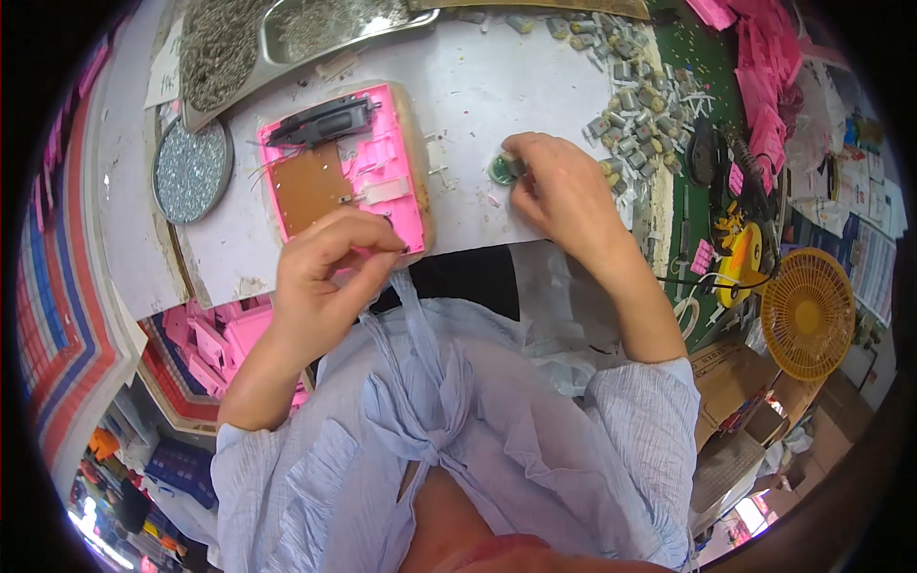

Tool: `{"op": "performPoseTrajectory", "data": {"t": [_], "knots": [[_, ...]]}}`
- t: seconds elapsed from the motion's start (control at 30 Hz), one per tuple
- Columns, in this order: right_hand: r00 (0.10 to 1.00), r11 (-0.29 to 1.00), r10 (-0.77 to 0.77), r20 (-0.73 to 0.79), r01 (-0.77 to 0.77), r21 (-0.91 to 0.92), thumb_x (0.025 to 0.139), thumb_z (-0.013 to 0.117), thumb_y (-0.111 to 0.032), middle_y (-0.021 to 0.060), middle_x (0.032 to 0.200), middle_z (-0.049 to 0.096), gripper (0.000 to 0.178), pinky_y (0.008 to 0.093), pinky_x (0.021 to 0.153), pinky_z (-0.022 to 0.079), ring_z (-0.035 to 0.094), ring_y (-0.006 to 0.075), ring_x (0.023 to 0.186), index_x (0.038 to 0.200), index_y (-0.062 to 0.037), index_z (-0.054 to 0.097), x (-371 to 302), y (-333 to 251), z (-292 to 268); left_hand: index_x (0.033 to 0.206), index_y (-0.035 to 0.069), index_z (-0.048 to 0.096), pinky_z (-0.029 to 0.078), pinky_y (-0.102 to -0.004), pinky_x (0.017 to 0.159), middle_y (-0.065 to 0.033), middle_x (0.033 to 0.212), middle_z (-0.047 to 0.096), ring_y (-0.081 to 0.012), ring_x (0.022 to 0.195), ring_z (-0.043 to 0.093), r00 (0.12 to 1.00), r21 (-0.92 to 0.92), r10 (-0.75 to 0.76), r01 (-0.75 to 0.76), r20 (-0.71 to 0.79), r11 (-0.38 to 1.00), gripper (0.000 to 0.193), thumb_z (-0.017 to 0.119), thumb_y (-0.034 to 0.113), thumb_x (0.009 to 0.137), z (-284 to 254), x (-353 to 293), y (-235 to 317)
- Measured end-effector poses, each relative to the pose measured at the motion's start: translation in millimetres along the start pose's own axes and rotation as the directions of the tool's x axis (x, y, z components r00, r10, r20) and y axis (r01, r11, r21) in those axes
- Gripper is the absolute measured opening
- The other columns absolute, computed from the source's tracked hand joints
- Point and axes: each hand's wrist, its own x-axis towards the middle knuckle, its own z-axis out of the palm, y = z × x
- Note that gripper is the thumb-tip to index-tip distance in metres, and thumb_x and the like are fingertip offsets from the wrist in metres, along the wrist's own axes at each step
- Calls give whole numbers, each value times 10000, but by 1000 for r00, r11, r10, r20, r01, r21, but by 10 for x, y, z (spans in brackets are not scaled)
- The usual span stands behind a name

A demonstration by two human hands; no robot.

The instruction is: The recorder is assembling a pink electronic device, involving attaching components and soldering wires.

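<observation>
A pink plastic housing (414,205) lies on the white worktop in front of me, with a black part (325,122) across its far end and a brown panel (310,188) inside. My left hand (330,272) is at its near edge, thumb and forefinger pinched together over the near right corner. A tiny dark piece shows at those fingertips, too small to name. To the right, my right hand (568,191) has its fingers closed on a small grey motor-like part (517,165). A round green piece (500,171) sits against that part, partly hidden by it.
Several similar grey parts (626,124) are heaped at the right. A round dish of small silvery pieces (193,172) stands at the left, and metal trays (277,43) lie at the back. A yellow fan (808,313) and a yellow tool (740,265) are far right.
</observation>
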Motion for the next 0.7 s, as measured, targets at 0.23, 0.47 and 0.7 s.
{"op": "performPoseTrajectory", "data": {"t": [0.23, 0.47, 0.7], "knots": [[882, 179, 342, 325, -401, 899, 837, 710, 28, -34, 849, 608, 494, 177, 625, 420, 528, 19, 697, 1314, -1, 586, -71, -452, -63, 1102, 29, 636, 538, -247, 726, -50, 965, 683, -110, 839, 658, 999, -1, 9, -9, -37, 1000, 221, 697, -20, 896, 137, -40, -150], [873, -140, 133, 470, -453, 881, 878, 694, 61, 22, 867, 634, 467, 187, 709, 474, 597, 55, 789, 1326, 20, 572, 56, -736, 237, 1104, 33, 607, 545, -254, 701, -46, 937, 665, -110, 803, 658, 995, -17, 29, -31, -94, 999, 276, 742, -15, 868, 89, -40, -196], [845, -142, 139, 516, -499, 855, 872, 697, 58, 13, 857, 631, 467, 190, 706, 472, 588, 54, 762, 1322, 23, 578, 110, -762, 241, 1080, 20, 605, 553, -261, 693, -56, 923, 669, -113, 790, 663, 995, -18, 41, -43, -91, 999, 257, 748, -11, 868, 64, -45, -214]]}}
